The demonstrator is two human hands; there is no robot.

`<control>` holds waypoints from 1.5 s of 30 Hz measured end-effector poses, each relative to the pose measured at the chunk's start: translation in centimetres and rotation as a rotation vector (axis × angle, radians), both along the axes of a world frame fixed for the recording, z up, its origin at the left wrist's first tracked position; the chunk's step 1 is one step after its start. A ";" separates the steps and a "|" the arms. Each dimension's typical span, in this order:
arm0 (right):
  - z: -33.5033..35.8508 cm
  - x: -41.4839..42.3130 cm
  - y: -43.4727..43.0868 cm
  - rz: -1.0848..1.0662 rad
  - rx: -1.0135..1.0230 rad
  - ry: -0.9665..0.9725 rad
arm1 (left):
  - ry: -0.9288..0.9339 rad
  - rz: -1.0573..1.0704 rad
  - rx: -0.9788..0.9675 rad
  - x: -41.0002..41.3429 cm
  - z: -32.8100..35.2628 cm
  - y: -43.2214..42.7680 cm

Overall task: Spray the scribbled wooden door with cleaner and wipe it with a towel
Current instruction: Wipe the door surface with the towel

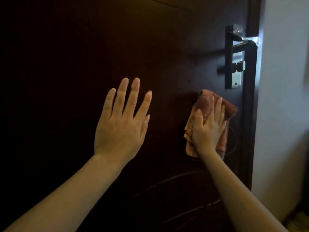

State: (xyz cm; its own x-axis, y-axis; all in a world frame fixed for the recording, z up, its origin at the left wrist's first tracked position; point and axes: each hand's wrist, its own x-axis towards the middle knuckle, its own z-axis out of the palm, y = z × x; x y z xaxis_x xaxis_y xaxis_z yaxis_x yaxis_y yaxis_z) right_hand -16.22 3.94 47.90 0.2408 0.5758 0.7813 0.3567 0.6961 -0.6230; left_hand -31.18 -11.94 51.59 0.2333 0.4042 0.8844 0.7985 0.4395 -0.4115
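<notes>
A dark brown wooden door fills most of the head view. Faint curved scribble lines run across its lower right part. My left hand lies flat on the door with its fingers spread and straight. My right hand presses a folded orange-red towel flat against the door just below the lock plate, fingers straight on the cloth. No spray bottle is in view.
A metal lever handle and lock plate with a thumb turn sit at the door's right side above the towel. The door's edge meets a pale wall on the right.
</notes>
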 end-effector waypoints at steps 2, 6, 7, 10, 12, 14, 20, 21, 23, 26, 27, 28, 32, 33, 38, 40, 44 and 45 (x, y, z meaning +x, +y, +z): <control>-0.7 1.5 1.8 -0.028 -0.061 0.066 | 0.010 0.002 0.012 -0.1 -0.1 0.1; -3.1 4.0 4.7 -0.068 -0.184 0.136 | 0.006 -0.021 0.023 0.0 -0.1 0.2; -3.8 4.3 5.1 -0.073 -0.219 0.156 | 0.007 -0.015 0.024 0.0 -0.1 0.2; -5.1 4.5 5.3 -0.056 -0.288 0.210 | 0.015 -0.012 0.030 -0.1 -0.2 0.2; -5.2 4.1 4.9 -0.053 -0.319 0.241 | 0.019 -0.023 0.036 -0.2 -0.3 0.2; -5.1 3.2 4.1 -0.075 -0.357 0.278 | 0.028 -0.018 0.039 -0.2 -0.4 0.3; -4.5 -2.8 -2.0 -0.086 -0.412 0.274 | 0.012 -0.047 0.016 -0.2 -0.5 0.2; -4.5 -3.9 -3.3 -0.058 -0.395 0.236 | 0.009 -0.054 0.011 -0.1 -0.4 0.2; -4.7 -6.1 -6.2 -0.016 -0.335 0.136 | 0.006 -0.054 0.004 0.0 -0.4 0.2; -5.9 -9.5 -10.3 -0.019 -0.174 0.007 | 0.000 -0.037 0.004 0.0 -0.4 0.3; -6.4 -10.4 -11.3 -0.035 -0.119 -0.012 | -0.002 -0.038 0.002 0.0 -0.4 0.2; -6.7 -10.8 -11.8 -0.030 -0.089 -0.024 | -0.002 -0.043 -0.002 -0.1 -0.4 0.1; -5.2 -7.8 -9.2 0.028 -0.062 -0.116 | 0.081 -0.100 -0.075 -0.8 -0.3 -0.8; -4.6 -6.9 -8.3 0.017 -0.051 -0.103 | 0.107 -0.110 -0.105 -1.2 -0.3 -1.3; -2.8 -5.7 -7.2 0.027 -0.084 -0.051 | 0.179 -0.080 -0.168 -5.6 0.0 -6.5; -2.6 -6.0 -7.7 0.013 -0.105 -0.006 | 0.180 -0.042 -0.154 -8.1 0.2 -9.6; -2.9 -9.5 -11.7 0.009 -0.086 0.024 | 0.074 0.043 -0.094 -12.1 0.0 -15.1; -3.3 -10.9 -13.4 0.018 -0.033 0.001 | 0.064 0.053 -0.092 -12.6 -0.3 -15.7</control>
State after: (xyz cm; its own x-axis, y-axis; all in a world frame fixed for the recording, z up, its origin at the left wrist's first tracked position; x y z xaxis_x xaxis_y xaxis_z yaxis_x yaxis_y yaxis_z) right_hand -27.15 -9.41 44.58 0.2312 0.6057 0.7614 0.3434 0.6814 -0.6463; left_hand -43.75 -27.61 51.33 0.2639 0.4964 0.8270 0.7461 0.4383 -0.5012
